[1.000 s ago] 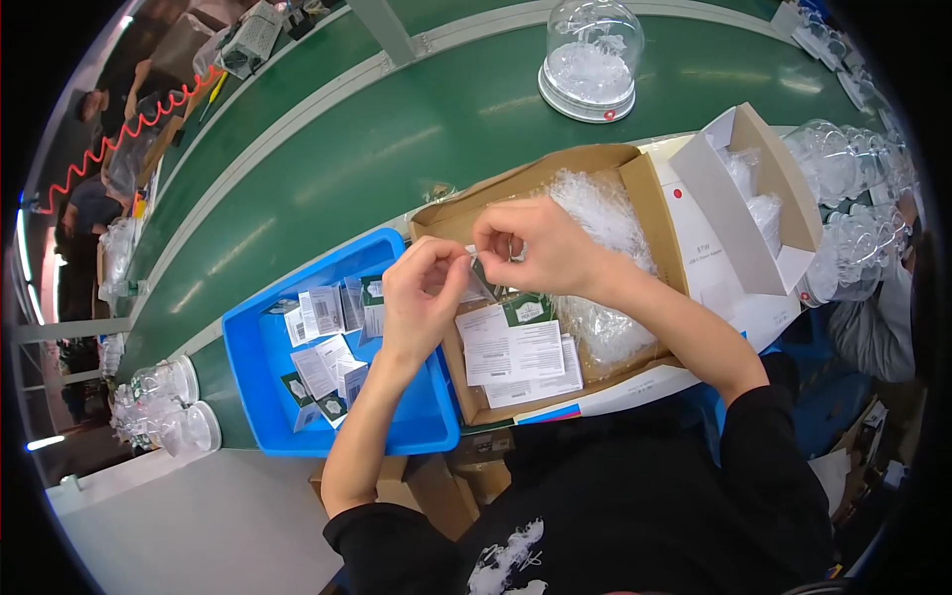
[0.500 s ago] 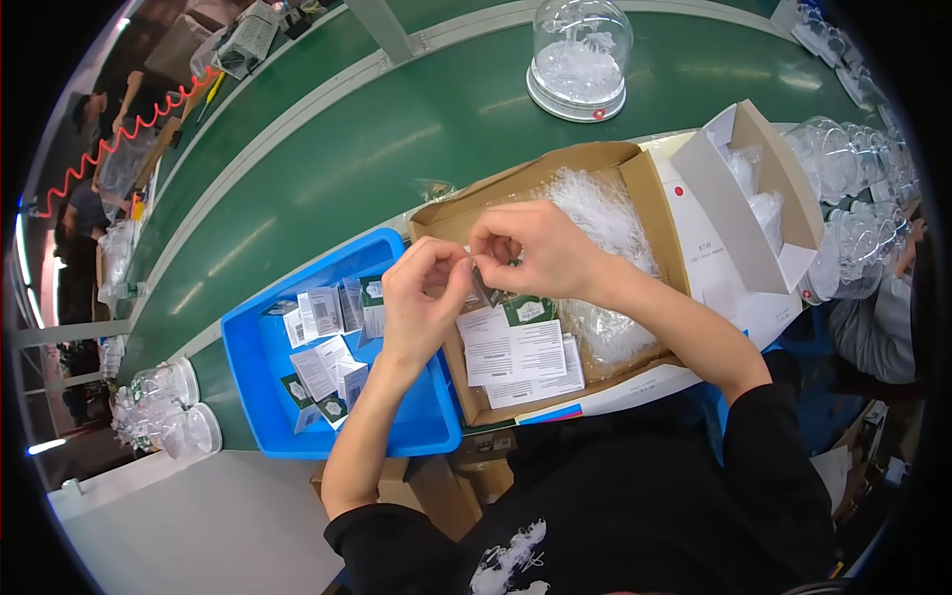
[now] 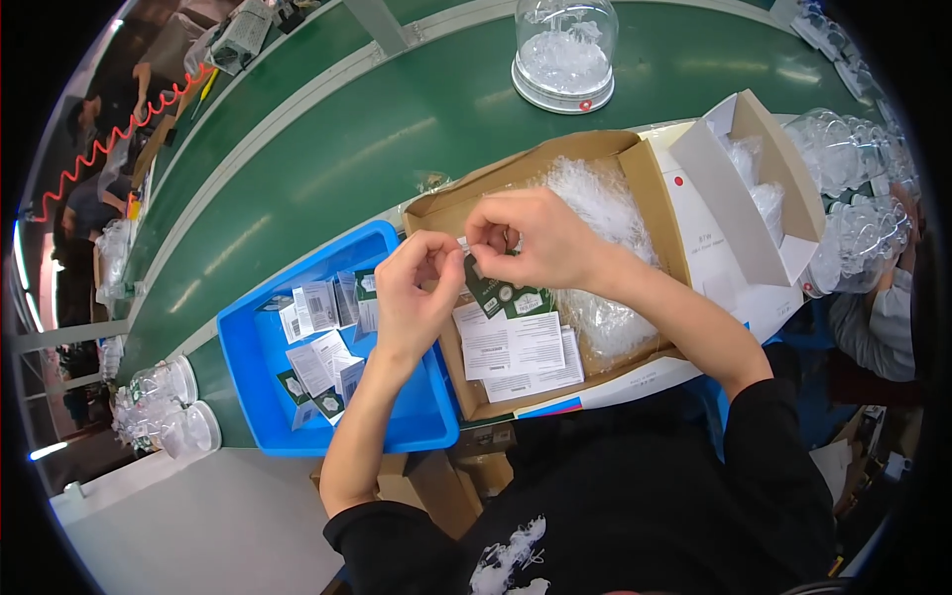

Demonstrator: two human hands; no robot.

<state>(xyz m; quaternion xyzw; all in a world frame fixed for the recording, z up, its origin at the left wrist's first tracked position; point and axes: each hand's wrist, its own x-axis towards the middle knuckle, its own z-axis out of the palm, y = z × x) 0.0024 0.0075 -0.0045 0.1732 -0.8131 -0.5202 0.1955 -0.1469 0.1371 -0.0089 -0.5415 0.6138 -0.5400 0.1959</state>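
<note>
Both hands meet above the left part of an open cardboard box. My left hand pinches with thumb and forefinger, its tips almost touching those of my right hand, which is pinched too. Something small and pale sits between the fingertips; I cannot make out what it is. Just under them is a dark green card, partly hidden by the fingers; whether it is held or lying there I cannot tell. White printed leaflets overlap in the box below. To their right lies a bundle of white strands with plastic wrap.
A blue tray at the left holds several folded cards. A transparent dome with a white base stands on the green table. A white carton with bagged pieces and more domes are at the right, near another person.
Both hands stay pinched together, shifted slightly up and left. More of the dark green card shows below the fingers. The whole scene has shifted slightly in view.
</note>
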